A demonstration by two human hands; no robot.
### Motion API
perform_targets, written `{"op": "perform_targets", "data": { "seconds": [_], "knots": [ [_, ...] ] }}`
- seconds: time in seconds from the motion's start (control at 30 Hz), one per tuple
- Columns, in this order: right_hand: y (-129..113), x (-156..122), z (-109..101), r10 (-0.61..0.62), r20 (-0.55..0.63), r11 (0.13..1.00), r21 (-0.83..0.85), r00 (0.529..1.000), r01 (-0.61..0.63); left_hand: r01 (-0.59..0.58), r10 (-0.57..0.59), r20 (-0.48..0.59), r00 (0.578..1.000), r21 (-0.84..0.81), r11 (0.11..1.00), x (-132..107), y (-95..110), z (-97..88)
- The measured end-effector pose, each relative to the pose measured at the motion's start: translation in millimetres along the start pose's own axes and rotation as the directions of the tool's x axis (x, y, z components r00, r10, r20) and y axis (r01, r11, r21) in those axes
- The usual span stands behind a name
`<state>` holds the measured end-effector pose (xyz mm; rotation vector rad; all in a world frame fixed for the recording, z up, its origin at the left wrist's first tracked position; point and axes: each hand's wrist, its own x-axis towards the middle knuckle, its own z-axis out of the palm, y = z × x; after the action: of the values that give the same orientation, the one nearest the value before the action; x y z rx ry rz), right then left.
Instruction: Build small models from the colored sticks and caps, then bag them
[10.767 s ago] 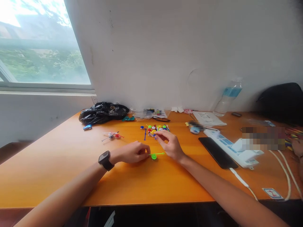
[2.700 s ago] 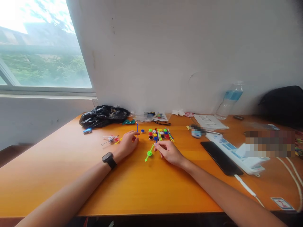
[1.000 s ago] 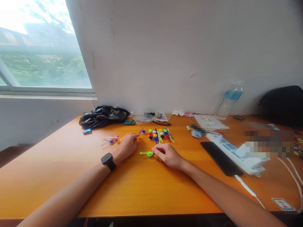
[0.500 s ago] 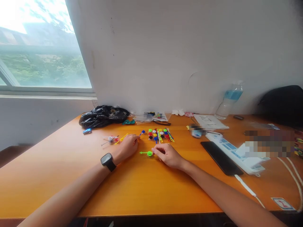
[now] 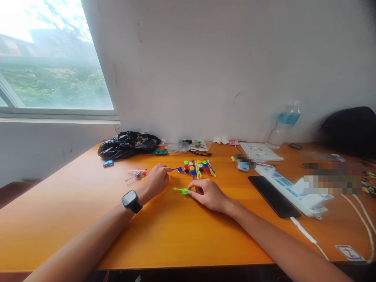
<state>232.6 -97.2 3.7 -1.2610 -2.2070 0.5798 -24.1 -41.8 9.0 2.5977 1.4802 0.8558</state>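
My left hand [image 5: 158, 179], with a dark watch on its wrist, has its fingertips closed at the stick end of a blue plastic piece [image 5: 179, 169], whose round head points right. My right hand [image 5: 208, 192] pinches the right edge of a green round plastic piece [image 5: 185, 191] with an arrow-tipped stick that points left. Just beyond the hands, several coloured round pieces [image 5: 191, 163] lie in rows beside some thin plastic sticks [image 5: 199, 169]. Left of my left hand is a small group of clear, red and white parts [image 5: 137, 174], partly covered by the hand.
At the back stand a black plastic bag [image 5: 127, 145] and clear packets [image 5: 179, 146]. To the right are a phone [image 5: 273, 196], a white power strip [image 5: 283, 186], a plastic bottle [image 5: 282, 127], a white paper packet [image 5: 260, 151] and cables [image 5: 357, 219].
The blue piece has swung level and come slightly nearer, with my left fingertips at its stick. My left hand shifted a little left; my right fingers closed in on the green piece.
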Motion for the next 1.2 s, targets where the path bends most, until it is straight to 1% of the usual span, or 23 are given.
{"op": "perform_targets", "data": {
  "seconds": [0.1, 0.23, 0.3, 0.37, 0.5, 0.57, 0.63, 0.7, 0.73, 0.8, 0.9, 1.07, 1.13, 1.2],
  "knots": [
    [0, 1, 0, -0.035, -0.021, 0.999, 0.021, 0.999, 0.036, -0.007, 0.007, -0.027, 1.0, 0.006, 1.0, 2, 0, -2.4],
    [-2, 3, -1, -0.076, -0.165, 0.989, 0.116, 0.983, 0.095, -0.014, 0.014, -0.057, 0.998, -0.003, 1.0, 3, -1, -4.7],
    [-3, 5, -3, -0.051, -0.232, 0.983, 0.161, 0.971, 0.09, -0.017, 0.016, -0.057, 0.998, -0.015, 1.0, 2, 0, -5.2],
    [-3, 7, -5, -0.002, -0.278, 0.978, 0.199, 0.961, 0.059, -0.008, 0.007, -0.049, 0.999, -0.031, 0.999, 1, 1, -5.9],
    [2, 10, -6, 0.088, -0.319, 0.96, 0.281, 0.944, 0.006, 0.01, -0.013, -0.048, 0.999, -0.063, 0.998, -1, 4, -7.5],
    [5, 10, -5, 0.108, -0.337, 0.958, 0.287, 0.935, -0.007, 0.005, -0.014, -0.083, 0.996, -0.103, 0.995, 0, 3, -6.3],
    [6, 10, -4, 0.117, -0.35, 0.96, 0.28, 0.93, -0.015, 0.005, -0.029, -0.141, 0.99, -0.164, 0.986, 2, -1, -2.6],
    [6, 10, -4, 0.118, -0.354, 0.96, 0.278, 0.928, -0.016, 0.037, -0.075, -0.174, 0.982, -0.213, 0.976, 4, -7, 3.1],
    [6, 10, -4, 0.118, -0.353, 0.96, 0.278, 0.928, -0.016, 0.065, -0.104, -0.17, 0.98, -0.223, 0.973, 5, -10, 6.1],
    [6, 10, -4, 0.116, -0.344, 0.961, 0.275, 0.932, -0.018, 0.111, -0.143, -0.137, 0.98, -0.222, 0.969, 6, -14, 11.0],
    [6, 9, -3, 0.113, -0.328, 0.965, 0.26, 0.938, -0.025, 0.12, -0.14, -0.08, 0.987, -0.212, 0.97, 6, -14, 12.8],
    [6, 11, -3, 0.115, -0.345, 0.965, 0.259, 0.931, -0.023, 0.136, -0.137, 0.015, 0.99, -0.256, 0.957, 4, -4, 3.3],
    [7, 12, -4, 0.119, -0.354, 0.961, 0.278, 0.928, -0.017, 0.102, -0.076, 0.094, 0.993, -0.312, 0.945, 3, 2, -1.8],
    [8, 13, -5, 0.133, -0.358, 0.955, 0.296, 0.924, -0.023, 0.023, 0.06, 0.19, 0.98, -0.406, 0.914, 1, 10, -6.4]
  ]
}}
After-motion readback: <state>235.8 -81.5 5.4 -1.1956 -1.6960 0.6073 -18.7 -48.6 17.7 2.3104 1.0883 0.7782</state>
